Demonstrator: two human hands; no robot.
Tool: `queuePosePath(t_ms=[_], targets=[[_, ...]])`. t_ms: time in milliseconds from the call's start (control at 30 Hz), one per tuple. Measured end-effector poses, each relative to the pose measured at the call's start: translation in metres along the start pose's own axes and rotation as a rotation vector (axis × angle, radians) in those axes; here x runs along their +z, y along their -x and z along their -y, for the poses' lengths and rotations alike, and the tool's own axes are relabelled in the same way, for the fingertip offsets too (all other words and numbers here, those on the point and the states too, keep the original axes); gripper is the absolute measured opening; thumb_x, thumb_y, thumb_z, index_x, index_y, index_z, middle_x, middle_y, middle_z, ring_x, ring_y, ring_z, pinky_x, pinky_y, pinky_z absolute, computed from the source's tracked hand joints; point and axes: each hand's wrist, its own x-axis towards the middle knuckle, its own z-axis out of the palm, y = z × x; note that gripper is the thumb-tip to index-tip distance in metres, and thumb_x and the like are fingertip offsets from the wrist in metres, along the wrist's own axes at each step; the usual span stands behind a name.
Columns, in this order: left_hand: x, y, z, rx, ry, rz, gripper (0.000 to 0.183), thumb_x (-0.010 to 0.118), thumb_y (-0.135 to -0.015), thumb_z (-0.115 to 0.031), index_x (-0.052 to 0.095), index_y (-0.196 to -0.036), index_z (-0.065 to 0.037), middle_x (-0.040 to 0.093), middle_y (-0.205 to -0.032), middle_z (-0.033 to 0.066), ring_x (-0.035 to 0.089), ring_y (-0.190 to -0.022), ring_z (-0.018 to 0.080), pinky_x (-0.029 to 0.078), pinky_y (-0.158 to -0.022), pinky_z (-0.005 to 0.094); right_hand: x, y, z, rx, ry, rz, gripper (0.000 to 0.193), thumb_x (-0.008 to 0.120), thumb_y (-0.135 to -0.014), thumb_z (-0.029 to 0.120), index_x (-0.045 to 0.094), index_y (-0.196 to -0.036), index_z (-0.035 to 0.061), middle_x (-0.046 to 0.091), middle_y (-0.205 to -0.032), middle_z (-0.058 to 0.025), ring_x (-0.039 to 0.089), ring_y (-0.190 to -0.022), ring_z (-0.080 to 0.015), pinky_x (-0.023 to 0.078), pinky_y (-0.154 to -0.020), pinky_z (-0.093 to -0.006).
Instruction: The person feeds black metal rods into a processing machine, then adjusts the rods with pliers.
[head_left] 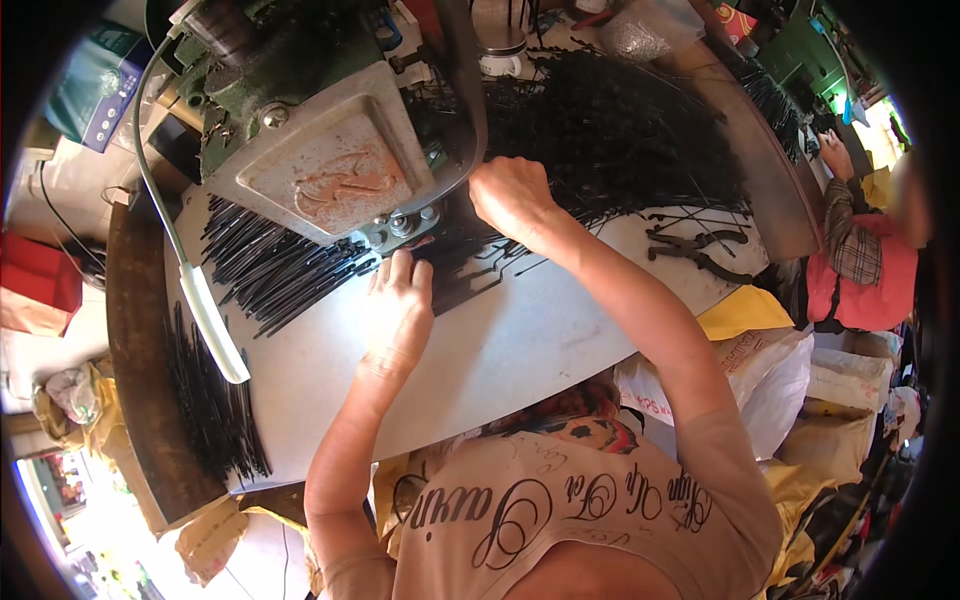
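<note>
A green press with a worn grey metal cover [345,165] stands over the table in front of me. My left hand [402,305] is at the foot of the press, its fingers bent and drawn together at the tool; whatever they pinch is hidden. Further right and a little farther off, my right hand [512,198] is curled into a fist beside the curved dark guard [470,90] of the press. What it grips, if anything, does not show. Thin black rods [460,285] with bent ends lie between and below my hands. A bundle of black rods [290,265] fans out to the left.
A large heap of black rods [620,130] covers the far right of the table [480,370]. Black-handled pliers [700,250] lie on the right. A lit lamp [212,325] hangs at left, near more rods [210,400]. Another person [865,270] sits at far right.
</note>
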Motion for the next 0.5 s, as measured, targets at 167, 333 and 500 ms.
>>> queuePosePath(t_ms=[167,333,500], targets=[[0.004,0.003,0.003,-0.021,0.065,-0.077,0.01,0.055,-0.066,-0.002,0.051,-0.074,-0.004,0.046,-0.076,0.0091,0.051,-0.071,0.025,0.044,-0.062,0.0344,0.001,-0.002,-0.011,0.108,-0.099,0.029,0.011,0.056,-0.066,0.012,0.06,-0.067,0.0019,0.06,-0.065,-0.017,0.06,-0.065,-0.0338,0.049,-0.058,-0.0402],[-0.006,0.003,0.009,-0.191,0.396,-0.024,0.01,0.063,-0.065,-0.003,0.056,-0.072,-0.004,0.051,-0.074,0.0093,0.054,-0.069,0.0272,0.043,-0.058,0.0348,-0.031,0.003,-0.015,0.281,-0.282,0.339,0.02,0.057,-0.06,0.017,0.062,-0.07,0.0012,0.06,-0.071,-0.0176,0.059,-0.071,-0.0337,0.046,-0.063,-0.0368],[-0.023,0.003,0.013,-0.399,0.613,0.066,0.007,0.061,-0.069,-0.003,0.059,-0.075,-0.001,0.055,-0.07,0.0111,0.055,-0.061,0.0251,0.043,-0.058,0.031,-0.043,0.022,-0.037,0.194,-0.613,0.473,0.011,0.058,-0.061,0.009,0.058,-0.064,-0.0017,0.055,-0.057,-0.0069,0.052,-0.05,-0.0123,0.04,-0.047,-0.0269]])
